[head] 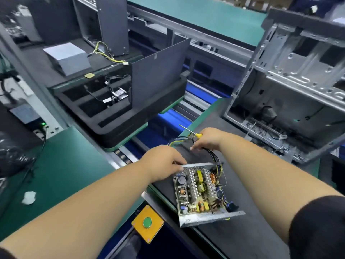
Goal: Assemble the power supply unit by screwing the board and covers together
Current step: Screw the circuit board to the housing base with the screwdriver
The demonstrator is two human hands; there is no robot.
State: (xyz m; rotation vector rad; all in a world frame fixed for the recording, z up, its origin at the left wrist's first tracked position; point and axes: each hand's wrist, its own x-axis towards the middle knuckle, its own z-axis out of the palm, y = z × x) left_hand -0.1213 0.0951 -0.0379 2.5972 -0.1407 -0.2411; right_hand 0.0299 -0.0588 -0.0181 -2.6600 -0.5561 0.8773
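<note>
Judging by build, the PC chassis [298,81] at 2 o'clock is the bulkiest thing here, bare sheet steel, not part of this step. Next down, the black foam tray [119,116] at 11 o'clock, soft, with a grey panel [158,71] standing in it. The dark surface [252,212] carries the job: the power supply unit [203,193] sits at centre, just below both hands, cover off, board [197,191] exposed in its metal base. Expect it moderately heavy for its size, rigid in the steel walls, fragile on top, with coils, capacitors and heatsink fins that should not take finger load. Steel edges are likely sharp and a bit slick; hold by the two upright side walls, never by the components or wires. The left hand [164,161] has fingers curled over the far wall's top lip at 12 o'clock of the unit, pinching it, a sound place to hold. The wire bundle [211,156] leaves the far right corner toward 1 o'clock; floppy, it will drag and snag, so don't lift by it. The right hand [209,139] is at 12 o'clock, closed round a yellow-handled screwdriver [190,132], shaft pointing to 10 o'clock, fingertips down among the wires. Screws not visible; cannot tell whether the board is fastened.
</note>
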